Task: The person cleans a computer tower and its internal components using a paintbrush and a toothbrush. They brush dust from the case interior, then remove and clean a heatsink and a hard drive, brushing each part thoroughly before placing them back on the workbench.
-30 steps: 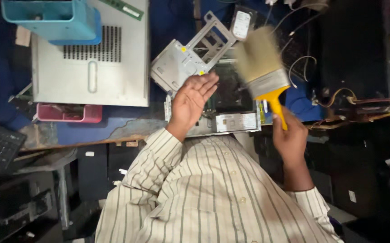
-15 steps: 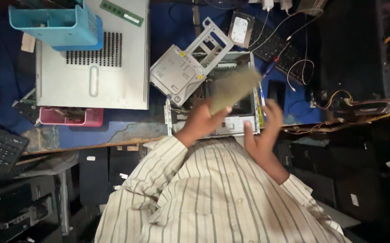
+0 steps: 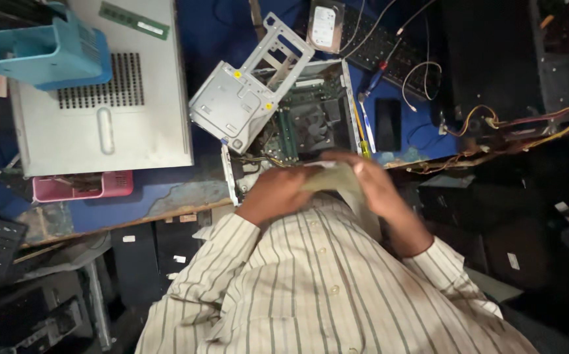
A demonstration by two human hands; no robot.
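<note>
Both hands, left hand point(image 3: 278, 191) and right hand point(image 3: 379, 187), hold a blurred brush point(image 3: 337, 180) over the open computer case point(image 3: 297, 121); fingers seemingly pinching its soft, light bristles; the stiff handle gives firmer hold.

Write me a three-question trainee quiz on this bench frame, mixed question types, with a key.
1. True or false: the brush lies between the left hand and right hand.
2. What rests on the grey case at its top edge? A) green memory stick B) a hammer C) a mug
3. What colour is the tray below that case?

Key: 1 true; 2 A; 3 pink.
</note>
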